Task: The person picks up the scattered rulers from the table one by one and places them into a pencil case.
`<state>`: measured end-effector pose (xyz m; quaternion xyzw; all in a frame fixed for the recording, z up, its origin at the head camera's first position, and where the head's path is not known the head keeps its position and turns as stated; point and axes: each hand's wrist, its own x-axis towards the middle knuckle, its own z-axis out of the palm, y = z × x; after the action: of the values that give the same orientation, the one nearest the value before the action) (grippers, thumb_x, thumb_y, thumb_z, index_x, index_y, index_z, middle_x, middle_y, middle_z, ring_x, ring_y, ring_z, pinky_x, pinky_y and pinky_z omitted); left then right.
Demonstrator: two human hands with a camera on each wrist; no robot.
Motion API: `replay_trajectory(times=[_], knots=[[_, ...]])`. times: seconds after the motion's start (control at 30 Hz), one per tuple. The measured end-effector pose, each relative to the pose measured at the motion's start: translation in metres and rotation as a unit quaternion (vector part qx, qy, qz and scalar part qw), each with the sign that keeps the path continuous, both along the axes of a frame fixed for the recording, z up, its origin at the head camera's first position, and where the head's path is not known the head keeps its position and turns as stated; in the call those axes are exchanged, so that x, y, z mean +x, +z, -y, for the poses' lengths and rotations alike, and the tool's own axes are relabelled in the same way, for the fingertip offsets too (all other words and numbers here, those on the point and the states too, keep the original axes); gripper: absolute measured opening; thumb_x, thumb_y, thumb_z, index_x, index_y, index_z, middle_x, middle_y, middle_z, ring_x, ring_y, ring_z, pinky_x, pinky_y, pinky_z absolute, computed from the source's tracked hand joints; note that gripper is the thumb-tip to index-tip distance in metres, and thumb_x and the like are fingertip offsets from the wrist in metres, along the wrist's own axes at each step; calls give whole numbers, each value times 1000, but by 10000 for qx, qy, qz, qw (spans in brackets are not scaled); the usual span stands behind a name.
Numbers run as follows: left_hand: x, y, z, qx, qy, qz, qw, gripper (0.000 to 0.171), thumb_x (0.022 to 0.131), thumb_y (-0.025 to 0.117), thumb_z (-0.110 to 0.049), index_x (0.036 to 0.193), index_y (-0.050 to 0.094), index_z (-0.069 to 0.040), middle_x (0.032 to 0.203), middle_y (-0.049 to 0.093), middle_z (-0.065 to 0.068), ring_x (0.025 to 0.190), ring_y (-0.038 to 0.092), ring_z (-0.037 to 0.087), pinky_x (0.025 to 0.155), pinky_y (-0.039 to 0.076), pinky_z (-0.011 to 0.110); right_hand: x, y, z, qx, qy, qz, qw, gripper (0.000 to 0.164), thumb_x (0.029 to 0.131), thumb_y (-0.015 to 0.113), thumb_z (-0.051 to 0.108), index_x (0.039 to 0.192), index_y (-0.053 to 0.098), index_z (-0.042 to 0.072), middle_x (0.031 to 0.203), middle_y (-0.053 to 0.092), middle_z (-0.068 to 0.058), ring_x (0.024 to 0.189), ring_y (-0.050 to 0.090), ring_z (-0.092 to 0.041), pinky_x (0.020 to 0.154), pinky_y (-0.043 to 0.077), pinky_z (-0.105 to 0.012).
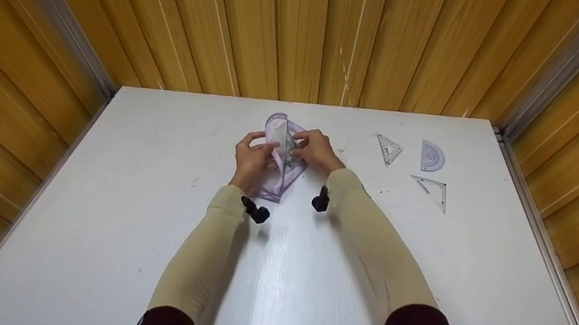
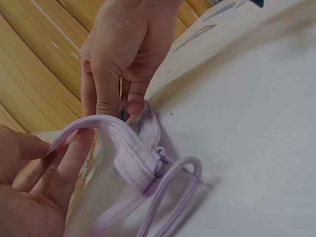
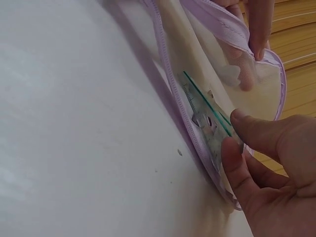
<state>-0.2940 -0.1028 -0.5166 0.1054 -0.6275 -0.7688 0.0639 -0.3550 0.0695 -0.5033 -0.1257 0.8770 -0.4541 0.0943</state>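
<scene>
A see-through mesh pouch [image 1: 276, 126] with light purple zipper edging lies open near the back middle of the table. My left hand [image 1: 251, 162] pinches the purple edge [image 2: 126, 148] between thumb and fingers, and the zipper's cord loop [image 2: 195, 173] hangs below it in the left wrist view. My right hand [image 1: 319, 151] is at the pouch's mouth, where thumb and fingers pinch a clear ruler [image 3: 207, 116] with a green line along it. Much of the ruler is inside the opening, and its far end is hidden by the fingers.
To the right on the white table [image 1: 110, 188] lie a clear set square [image 1: 381, 141], a semicircular protractor [image 1: 430, 165] and a second, larger set square [image 1: 442, 185]. Wood-patterned walls [image 1: 297, 27] stand behind and at both sides.
</scene>
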Motion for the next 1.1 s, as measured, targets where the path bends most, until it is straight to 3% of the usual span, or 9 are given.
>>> replay_trajectory(times=[0.27, 0.53, 0.8, 1.1], knots=[[0, 0, 1, -88, 3, -100, 9999, 44, 96, 64, 4, 139, 52, 4, 108, 74, 26, 67, 69, 19, 55, 59, 33, 3, 3, -3, -31, -102, 15, 9999, 41, 91, 78, 7, 131, 68, 2, 114, 75, -15, 105, 71, -24, 79, 57, -30], [-1, 1, 1, -115, 16, 9, 9999, 45, 96, 64, 3, 140, 53, 2, 99, 76, 18, 67, 68, 19, 56, 59, 34, 4, 4, -5, -208, -155, 41, 9997, 38, 92, 75, 4, 129, 68, -1, 114, 75, -17, 108, 72, -26, 80, 56, -28], [-1, 1, 1, -104, -16, 5, 9999, 44, 97, 64, 2, 140, 53, 3, 101, 76, 19, 69, 70, 20, 57, 59, 32, 4, 2, -8, -348, -179, 21, 9992, 38, 92, 74, 2, 130, 68, -2, 114, 75, -17, 108, 71, -26, 80, 56, -28], [-1, 3, -1, 13, 58, 29, 10000, 47, 95, 67, 3, 140, 53, 3, 99, 76, 20, 65, 69, 18, 54, 59, 32, 4, 0, -14, -349, -99, -353, 9987, 42, 93, 74, 6, 134, 65, 2, 119, 73, -17, 111, 68, -29, 87, 57, -35]])
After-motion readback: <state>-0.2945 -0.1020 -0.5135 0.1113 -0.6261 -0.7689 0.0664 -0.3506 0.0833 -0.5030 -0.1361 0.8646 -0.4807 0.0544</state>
